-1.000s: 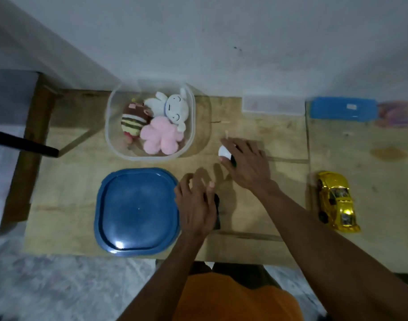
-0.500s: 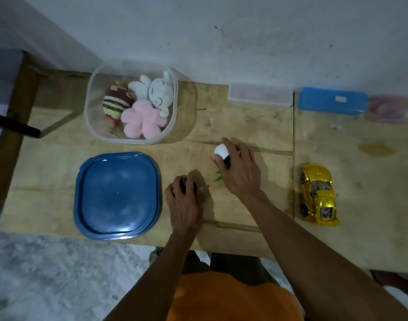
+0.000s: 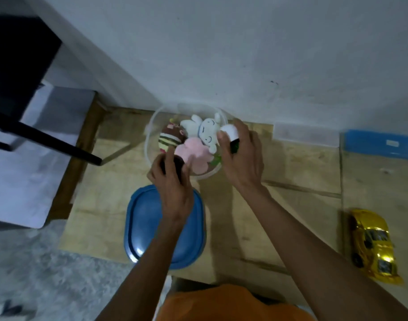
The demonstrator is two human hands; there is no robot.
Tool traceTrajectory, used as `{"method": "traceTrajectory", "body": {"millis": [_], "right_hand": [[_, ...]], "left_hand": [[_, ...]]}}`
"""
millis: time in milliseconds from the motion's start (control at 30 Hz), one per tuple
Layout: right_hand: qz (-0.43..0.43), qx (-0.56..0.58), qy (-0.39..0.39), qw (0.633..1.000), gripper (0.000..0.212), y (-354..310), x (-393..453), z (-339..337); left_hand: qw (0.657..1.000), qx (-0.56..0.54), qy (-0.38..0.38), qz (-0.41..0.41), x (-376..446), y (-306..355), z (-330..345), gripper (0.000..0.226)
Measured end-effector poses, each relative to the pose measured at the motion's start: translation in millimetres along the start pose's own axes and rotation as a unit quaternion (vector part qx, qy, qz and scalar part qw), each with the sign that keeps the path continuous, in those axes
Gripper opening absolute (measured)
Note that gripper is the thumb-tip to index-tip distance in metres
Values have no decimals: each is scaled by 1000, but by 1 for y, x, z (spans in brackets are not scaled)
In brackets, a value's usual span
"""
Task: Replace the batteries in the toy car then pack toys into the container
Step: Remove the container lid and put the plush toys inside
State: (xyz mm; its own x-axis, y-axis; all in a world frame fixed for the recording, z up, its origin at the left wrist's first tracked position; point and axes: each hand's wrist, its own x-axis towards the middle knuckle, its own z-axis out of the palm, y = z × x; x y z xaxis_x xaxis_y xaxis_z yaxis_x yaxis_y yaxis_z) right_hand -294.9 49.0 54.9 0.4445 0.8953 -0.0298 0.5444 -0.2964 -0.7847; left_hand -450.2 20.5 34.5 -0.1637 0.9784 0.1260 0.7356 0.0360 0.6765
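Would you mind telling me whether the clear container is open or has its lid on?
Open. The blue lid lies flat on the table in front of the clear container, and the plush toys inside show uncovered.

Dark toy point(image 3: 178, 163) mostly hidden inside left hand point(image 3: 172, 188) fingers.

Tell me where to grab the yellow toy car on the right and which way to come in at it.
Grip the yellow toy car across its middle, at the doors, coming down from above. It sits on its wheels on the wooden table, lying long, nose toward you, with both sides clear, so thumb and fingers can pinch the narrow flanks. Both hands are busy at the container, so this is only a judgement.
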Motion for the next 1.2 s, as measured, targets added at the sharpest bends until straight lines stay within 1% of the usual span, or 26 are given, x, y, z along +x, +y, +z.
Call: {"method": "traceTrajectory", "body": {"millis": [67,167,233,300,367,467,600,667,733,767,867,1067,1133,1200], "right_hand": [[-26,-19,-2,999,54,-26,16,27],[-50,-88,-17,995,54,-44,39,67],[-44,-131,-31,990,53,-46,54,91],[-33,-164,-47,985,53,-41,65,109],[-36,-190,-56,980,54,-33,70,124],[-48,-206,-60,976,53,-27,72,139],[-60,-220,-108,968,53,-23,69,143],[-64,-232,-125,962,54,-18,66,143],[-59,-240,-137,959,52,-14,65,142],[-55,-242,-144,958,52,-12,65,142],[-35,-228,-159,960,50,-14,64,141],[-3,-150,-157,976,47,-19,52,127],[14,-120,-144,982,48,-21,49,120],[19,-81,-118,990,50,-25,45,111]], "left_hand": [[1000,-1,-9,-9,43,-7,-6,47],[998,34,-51,9,86,-29,4,43],[993,72,-94,10,103,-45,13,51],[989,77,-130,-10,109,-53,20,50],[987,60,-151,-14,106,-53,21,52],[987,73,-142,21,105,-51,20,49],[987,54,-140,59,112,-52,18,55],[982,42,-172,71,114,-53,18,61],[974,36,-216,62,116,-55,19,72],[969,49,-233,62,117,-57,22,73],[956,99,-263,78,118,-66,27,68],[948,119,-281,87,114,-58,12,87],[946,121,-287,85,113,-59,13,79],[950,110,-280,83,113,-62,15,67]]}}
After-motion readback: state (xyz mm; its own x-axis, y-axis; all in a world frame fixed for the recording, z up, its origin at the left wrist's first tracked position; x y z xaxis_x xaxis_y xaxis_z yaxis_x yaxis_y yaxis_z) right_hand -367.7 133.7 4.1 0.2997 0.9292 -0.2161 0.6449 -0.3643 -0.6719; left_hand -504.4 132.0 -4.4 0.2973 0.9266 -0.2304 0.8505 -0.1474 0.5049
